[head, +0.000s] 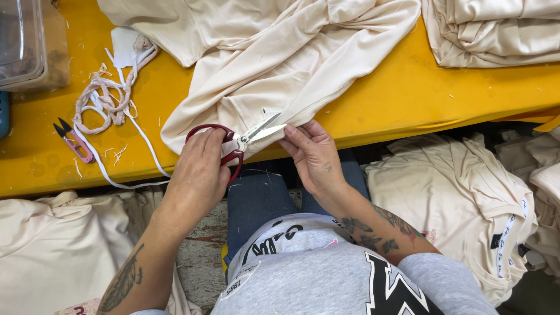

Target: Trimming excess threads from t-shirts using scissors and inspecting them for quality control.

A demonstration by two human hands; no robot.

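Head: left hand (198, 169) holds scissors (236, 142).

Garment (274, 64) lies on the table (396, 99), thread snips (73, 140) left, folded stack (496, 29) right.

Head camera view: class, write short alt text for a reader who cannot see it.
The left hand works red-handled steel scissors at the edge of a cream fabric garment on a yellow table, while the right hand pinches the cloth beside the blades.

Left hand (198, 169) clenched, right hand (315, 154) pinching.
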